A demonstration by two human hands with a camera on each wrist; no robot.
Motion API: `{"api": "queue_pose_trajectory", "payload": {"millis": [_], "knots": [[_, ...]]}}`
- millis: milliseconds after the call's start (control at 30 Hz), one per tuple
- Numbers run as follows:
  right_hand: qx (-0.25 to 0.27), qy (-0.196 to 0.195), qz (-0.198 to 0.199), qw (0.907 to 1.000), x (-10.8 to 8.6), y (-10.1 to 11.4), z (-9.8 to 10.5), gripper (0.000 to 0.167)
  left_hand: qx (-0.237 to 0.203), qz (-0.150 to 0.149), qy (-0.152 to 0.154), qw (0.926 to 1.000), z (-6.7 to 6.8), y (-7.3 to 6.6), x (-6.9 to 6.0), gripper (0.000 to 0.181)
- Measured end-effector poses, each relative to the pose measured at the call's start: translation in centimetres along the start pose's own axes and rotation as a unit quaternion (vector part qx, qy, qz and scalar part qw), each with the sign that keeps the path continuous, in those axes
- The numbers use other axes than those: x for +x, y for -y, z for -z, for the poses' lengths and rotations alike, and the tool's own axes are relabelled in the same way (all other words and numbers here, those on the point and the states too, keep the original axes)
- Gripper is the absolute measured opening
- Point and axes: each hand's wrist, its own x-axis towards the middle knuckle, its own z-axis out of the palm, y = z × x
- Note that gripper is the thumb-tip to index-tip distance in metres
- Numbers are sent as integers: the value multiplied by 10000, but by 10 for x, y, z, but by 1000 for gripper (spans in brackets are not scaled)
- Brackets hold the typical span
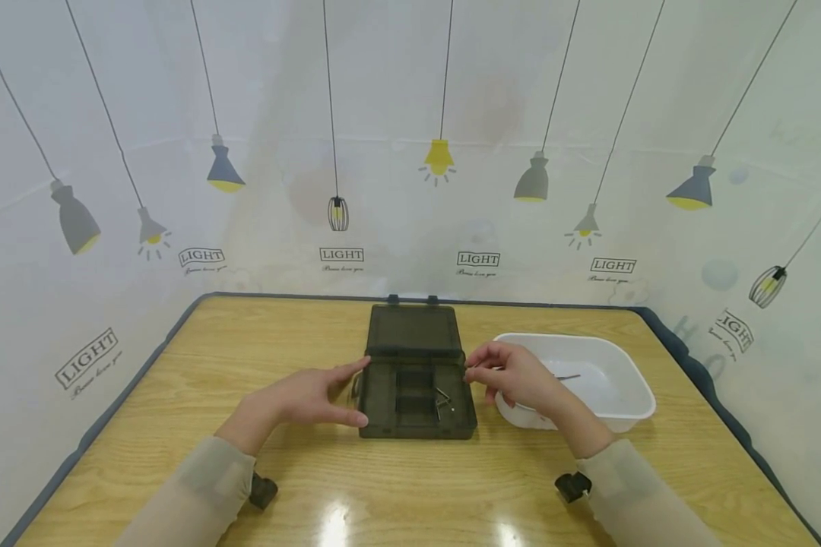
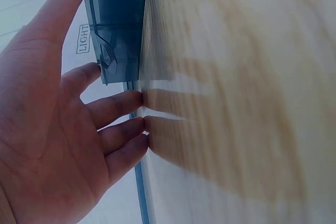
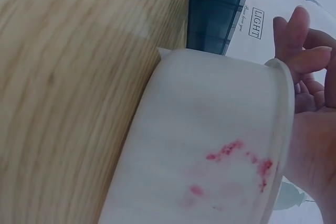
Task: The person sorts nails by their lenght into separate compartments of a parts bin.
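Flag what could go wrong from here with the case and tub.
Drop: the right hand has its fingertips together by the dark case's right edge; any small piece in them, which I can't make out, could fall outside.
Spill: the lid is open and the left hand is at the case's left side; a jolt might scatter the loose metal pieces.
Bump: the right hand is close to the white tub's rim and may knock it.

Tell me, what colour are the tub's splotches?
Pinkish red; the splotches on the tub show best in the right wrist view.
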Motion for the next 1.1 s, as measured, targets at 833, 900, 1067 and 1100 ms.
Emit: {"api": "queue_pose_trajectory", "payload": {"millis": [833, 900, 1067, 1100], "knots": [[-197, -782, -419, 9959, -8, -28, 65, 34, 355, -338, -222, 9986, -2, 1, 5, 112], [-245, -779, -475, 9955, -8, -34, 71, 36, 207, -333, -125, 9992, -2, 2, 6, 113], [-603, -732, -770, 9925, -6, -47, 88, 39, -55, -344, 1, 9994, -1, 3, 5, 113], [-655, -718, -838, 9917, -6, -49, 91, 39, -99, -344, 13, 9994, -1, 3, 5, 113]]}}
